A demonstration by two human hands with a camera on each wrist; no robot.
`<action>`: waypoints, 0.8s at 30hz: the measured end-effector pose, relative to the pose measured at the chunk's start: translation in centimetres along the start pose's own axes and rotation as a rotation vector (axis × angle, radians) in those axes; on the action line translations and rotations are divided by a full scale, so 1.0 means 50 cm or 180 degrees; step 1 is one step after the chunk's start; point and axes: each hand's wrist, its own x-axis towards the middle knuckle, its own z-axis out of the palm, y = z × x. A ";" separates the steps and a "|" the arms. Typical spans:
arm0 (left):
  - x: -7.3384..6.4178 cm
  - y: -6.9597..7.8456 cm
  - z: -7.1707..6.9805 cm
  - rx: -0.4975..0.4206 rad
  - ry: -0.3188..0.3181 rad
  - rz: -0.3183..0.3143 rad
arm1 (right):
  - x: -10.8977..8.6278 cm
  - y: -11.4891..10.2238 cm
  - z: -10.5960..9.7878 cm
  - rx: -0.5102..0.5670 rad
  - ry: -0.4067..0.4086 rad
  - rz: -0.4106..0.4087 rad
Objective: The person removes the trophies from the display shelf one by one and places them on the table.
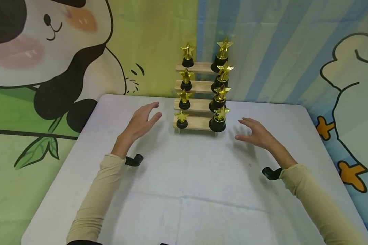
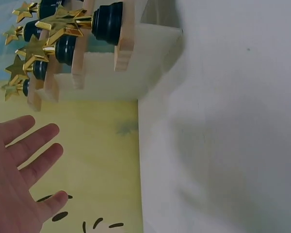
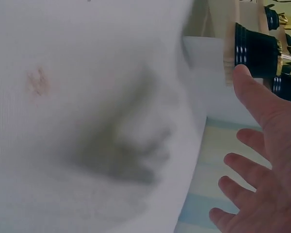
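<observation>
A tiered wooden rack [image 1: 199,104] stands at the back of the table, with gold star trophies on black bases along both ends of its steps. The left column holds smaller trophies, such as the lowest one [image 1: 182,119]; the right column holds larger ones, such as the front one [image 1: 218,119]. My left hand [image 1: 141,120] hovers left of the rack, fingers spread, holding nothing. To the right of the rack, my right hand [image 1: 256,134] is in the air with fingers apart and nothing in it. In both wrist views, each palm [image 2: 9,184] appears bare.
A white-covered table [image 1: 184,177] lies under both arms. Behind it hangs a cartoon-printed cloth backdrop [image 1: 159,44], close to the rack's back. Black wrist mounts [image 1: 135,160] stick out from both sleeves.
</observation>
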 end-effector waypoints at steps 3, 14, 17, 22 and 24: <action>0.001 0.007 0.007 -0.0127 0.0009 0.0036 | 0.007 -0.003 0.015 0.0104 0.0005 -0.0037; 0.014 0.030 0.052 -0.0418 0.0000 0.0122 | 0.049 -0.024 0.062 0.0434 0.0010 -0.0106; 0.018 0.035 0.058 -0.0435 0.0018 0.0148 | 0.061 -0.028 0.070 0.0493 0.0019 -0.0134; 0.025 0.045 0.062 -0.0515 0.0095 0.0201 | 0.076 -0.031 0.079 0.0657 0.0015 -0.0107; 0.027 0.048 0.064 -0.0557 0.0110 0.0217 | 0.080 -0.031 0.083 0.0708 0.0011 -0.0072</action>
